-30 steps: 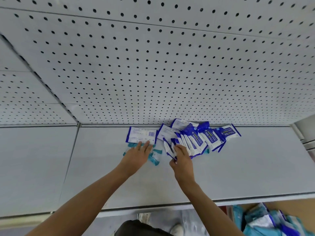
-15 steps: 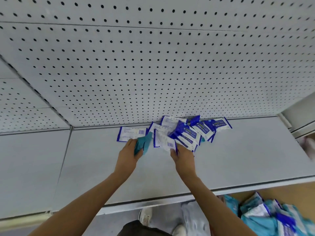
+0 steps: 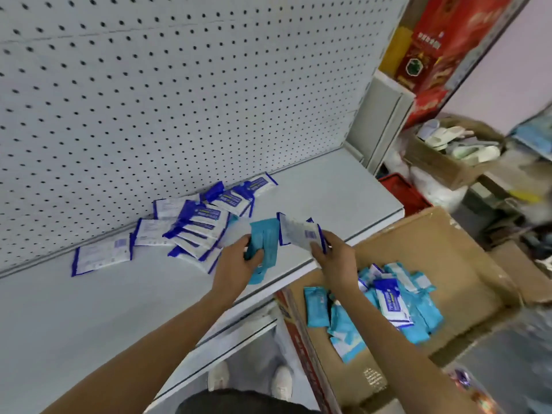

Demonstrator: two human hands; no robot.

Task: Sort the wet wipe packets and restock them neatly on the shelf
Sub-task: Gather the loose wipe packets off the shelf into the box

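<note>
Wet wipe packets lie in three places at this moment: on the shelf, in the two hands, and in the carton below. Largest of all is the white metal shelf (image 3: 125,297) with its pegboard back panel (image 3: 179,94); against that panel sits a loose, overlapping fan of blue-and-white foil packets (image 3: 197,228), some face up, some showing their pale backs, none squared to the shelf edge. Below and to the right stands the open brown cardboard carton (image 3: 442,252), holding a jumbled heap of teal and blue packets (image 3: 388,303).

The left hand (image 3: 236,268) has its grip curled around a small bundle of teal plastic packets (image 3: 264,245), thumb on top. The right hand (image 3: 336,256) pinches a blue-edged white packet (image 3: 300,231) by its lower corner, held above the shelf's front edge and just beside the teal bundle.

The step in hand looks like separating colours. To do it well, each hand should keep to one kind: teal in the left, blue-and-white in the right, with no mixing. Teal packets would best get a patch of their own on the bare shelf, well apart from the blue fan. The blue-edged packet belongs with its fellows, laid the same way up as its neighbours. Slick foil slides easily, so packets pressed flat and nudged back against the panel should hold a row better than ones dropped from above. The fan itself still needs squaring.
</note>
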